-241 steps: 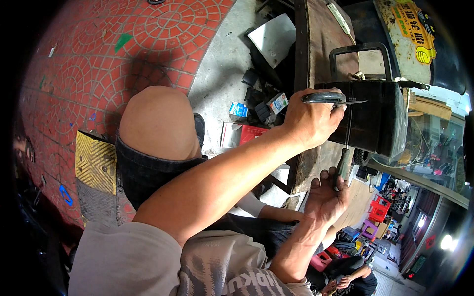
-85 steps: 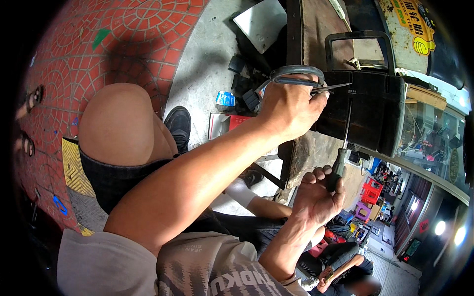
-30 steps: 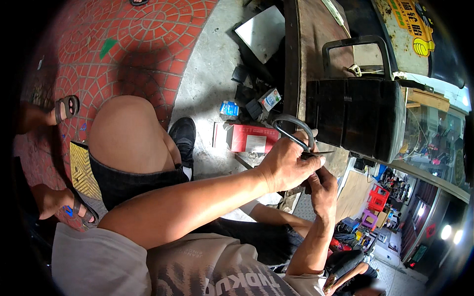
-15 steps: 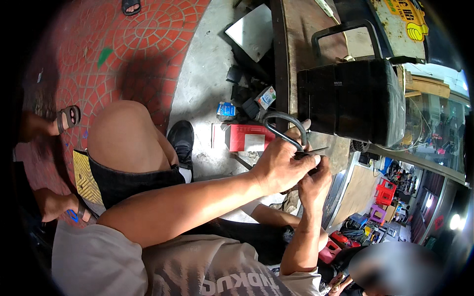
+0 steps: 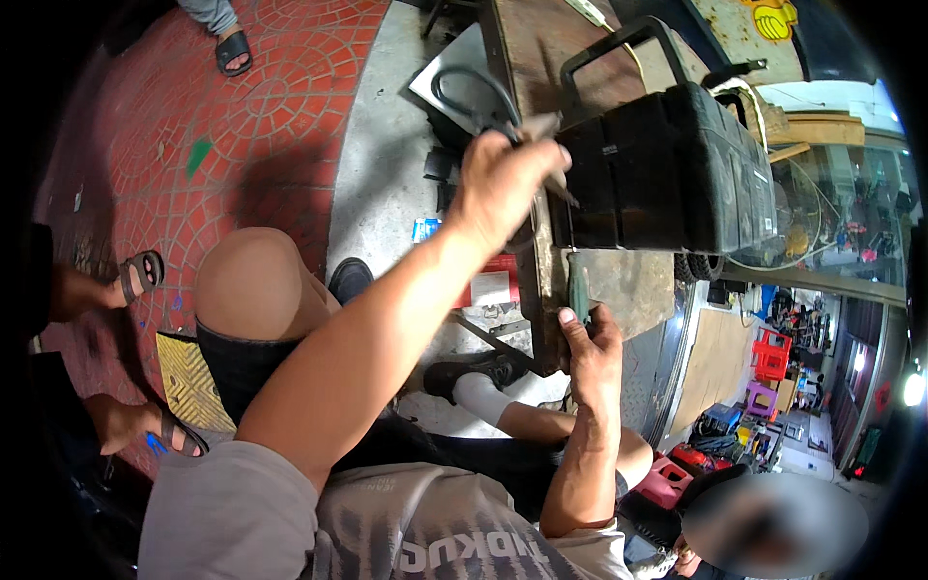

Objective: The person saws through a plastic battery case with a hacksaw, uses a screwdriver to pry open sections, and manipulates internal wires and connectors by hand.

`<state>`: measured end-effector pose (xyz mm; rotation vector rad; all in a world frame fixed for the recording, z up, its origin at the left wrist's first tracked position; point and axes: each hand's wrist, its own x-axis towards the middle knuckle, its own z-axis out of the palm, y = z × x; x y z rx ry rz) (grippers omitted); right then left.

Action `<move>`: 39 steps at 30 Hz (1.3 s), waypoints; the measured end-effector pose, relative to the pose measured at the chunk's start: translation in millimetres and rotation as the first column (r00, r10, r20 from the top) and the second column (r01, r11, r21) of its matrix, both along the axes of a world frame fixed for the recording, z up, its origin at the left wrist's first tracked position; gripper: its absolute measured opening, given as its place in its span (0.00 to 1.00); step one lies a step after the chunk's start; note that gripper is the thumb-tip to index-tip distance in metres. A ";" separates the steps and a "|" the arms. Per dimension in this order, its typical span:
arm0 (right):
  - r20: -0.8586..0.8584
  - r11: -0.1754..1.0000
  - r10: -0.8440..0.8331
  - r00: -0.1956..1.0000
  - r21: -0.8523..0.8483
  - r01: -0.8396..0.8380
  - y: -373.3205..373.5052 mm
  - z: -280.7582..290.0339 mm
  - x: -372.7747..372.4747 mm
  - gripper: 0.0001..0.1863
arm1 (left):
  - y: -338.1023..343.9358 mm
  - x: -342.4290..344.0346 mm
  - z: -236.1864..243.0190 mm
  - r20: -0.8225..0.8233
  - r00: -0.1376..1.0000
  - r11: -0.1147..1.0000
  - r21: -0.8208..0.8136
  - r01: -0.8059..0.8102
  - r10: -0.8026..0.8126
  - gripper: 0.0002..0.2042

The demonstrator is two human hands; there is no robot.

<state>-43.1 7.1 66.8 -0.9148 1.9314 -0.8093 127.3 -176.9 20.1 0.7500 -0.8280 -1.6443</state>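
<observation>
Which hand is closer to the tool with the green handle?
Right: the right hand holds the green handle at its lower end; the left hand, gripping black-looped scissors, is apart from it, higher and further left in the picture.

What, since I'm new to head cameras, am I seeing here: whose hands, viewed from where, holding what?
There is no robot, just two bare human hands. The camera sits on the wearer's head and looks down; its fisheye lens bends straight edges near the rim. Picture left is the wearer's left. The left hand holds scissors with black loop handles; the blades are blurred. The right hand grips a screwdriver by its greenish handle. A black case sits on the bench.
</observation>
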 end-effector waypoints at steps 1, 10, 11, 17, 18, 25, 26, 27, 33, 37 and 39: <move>0.053 0.997 -0.014 0.998 -0.073 0.017 1.0 -4.5 0.3 0.12 | -11.0 0.8 8.0 0.033 0.999 1.000 -0.001 -0.011 0.011 0.17; 0.342 0.997 -0.078 0.936 0.001 0.083 3.1 -1.2 -18.0 0.14 | -26.6 -26.7 19.2 0.067 0.994 0.982 -0.174 -0.076 0.089 0.14; 0.347 0.997 -0.068 0.935 -0.012 0.076 1.7 -1.4 -17.4 0.14 | -30.2 -26.6 19.1 0.163 0.980 0.973 -0.217 -0.080 0.117 0.15; 0.308 0.994 -0.097 0.947 -0.013 0.106 5.9 -0.1 -13.4 0.11 | -23.1 -31.1 24.7 0.281 0.941 0.970 -0.203 -0.136 0.191 0.17; -0.011 0.982 -0.037 0.999 -0.184 0.034 6.9 -7.1 -9.4 0.11 | -21.9 -30.4 27.0 0.316 0.932 0.973 -0.199 -0.118 0.178 0.17; -0.743 0.982 -0.007 0.669 -0.132 -0.135 5.8 -8.1 26.2 0.16 | -22.9 -23.7 17.8 0.251 0.963 0.984 -0.167 -0.053 0.095 0.16; -0.672 0.985 0.020 0.740 -0.115 -0.130 3.5 -3.2 23.8 0.17 | -22.5 -22.7 16.0 0.239 0.962 0.981 -0.173 -0.089 0.129 0.16; -0.593 0.987 0.046 0.804 -0.097 -0.128 1.6 2.6 20.0 0.18 | -22.3 -20.9 13.9 0.230 0.966 0.985 -0.148 -0.089 0.122 0.16; -0.353 0.985 0.165 0.921 0.007 -0.174 -5.0 18.3 -7.7 0.18 | -28.7 -18.8 9.5 0.335 0.939 0.994 -0.096 -0.046 0.076 0.17; -0.553 0.981 0.128 0.823 -0.049 -0.186 -7.0 14.3 -2.1 0.16 | -24.1 -16.8 17.8 0.445 0.890 0.990 -0.136 -0.045 0.101 0.17; -0.740 0.983 0.078 0.669 -0.054 -0.175 -15.1 13.5 12.6 0.20 | -24.3 -15.2 21.7 0.453 0.886 0.990 -0.136 -0.039 0.098 0.17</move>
